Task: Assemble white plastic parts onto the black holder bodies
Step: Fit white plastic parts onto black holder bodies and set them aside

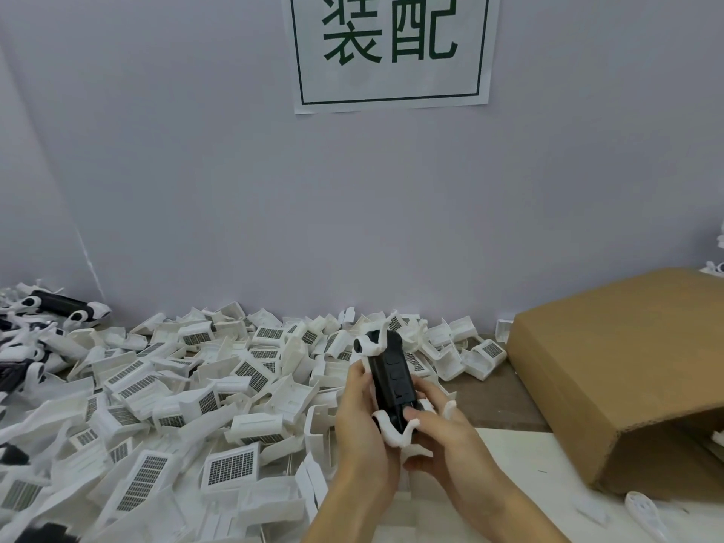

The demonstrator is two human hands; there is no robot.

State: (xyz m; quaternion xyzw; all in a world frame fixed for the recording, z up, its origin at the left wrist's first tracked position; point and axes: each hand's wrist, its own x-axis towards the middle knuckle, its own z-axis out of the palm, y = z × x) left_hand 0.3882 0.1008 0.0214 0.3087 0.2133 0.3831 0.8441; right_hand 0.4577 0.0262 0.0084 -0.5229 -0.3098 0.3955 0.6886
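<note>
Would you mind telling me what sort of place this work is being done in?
Probably a factory assembly bench: a wall sign reads "装配" (assembly), a heap of identical white plastic parts covers the table, and a cardboard box lies on its side at the right.

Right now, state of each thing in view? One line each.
black holder body: held up in both hands, white part fitted at each end
left hand: gripping the body's left side
right hand: thumb pressing the near white part
loose white parts: heaped on the table
cardboard box: on its side, open end facing the camera
finished holders: piled far left
</note>
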